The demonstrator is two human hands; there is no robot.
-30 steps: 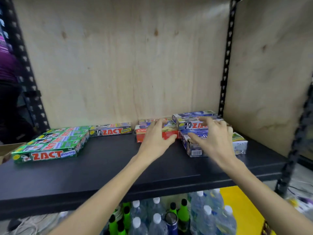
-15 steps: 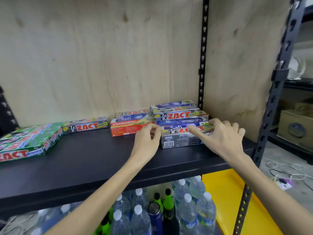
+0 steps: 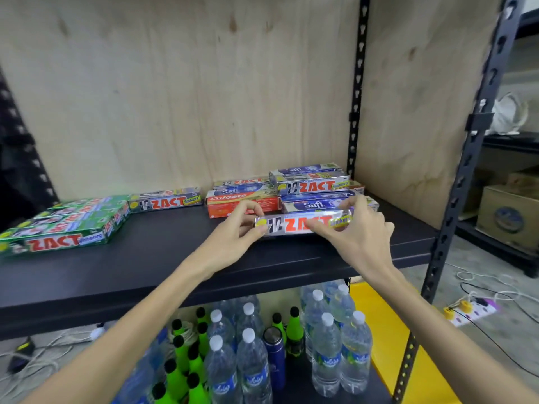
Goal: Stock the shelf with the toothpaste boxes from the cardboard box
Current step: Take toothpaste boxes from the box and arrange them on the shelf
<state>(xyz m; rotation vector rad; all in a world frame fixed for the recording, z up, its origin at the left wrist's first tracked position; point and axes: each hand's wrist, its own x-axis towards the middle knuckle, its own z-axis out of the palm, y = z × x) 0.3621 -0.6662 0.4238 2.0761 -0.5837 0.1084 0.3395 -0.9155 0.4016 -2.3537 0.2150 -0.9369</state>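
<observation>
Both hands, left hand and right hand, pinch the silver toothpaste box endwise, its length parallel to the shelf edge.

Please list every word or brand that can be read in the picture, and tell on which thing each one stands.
"ZACT Smokers": silver box held by left hand and right hand.
"ZACT Smokers": silver box at the back.
"ZACT": top stacked box.
"ZACT", with a blurred word after it: front green box.
"Colgate": red box.
"Safi": blue box.
Bottle labels: too blurred.
</observation>
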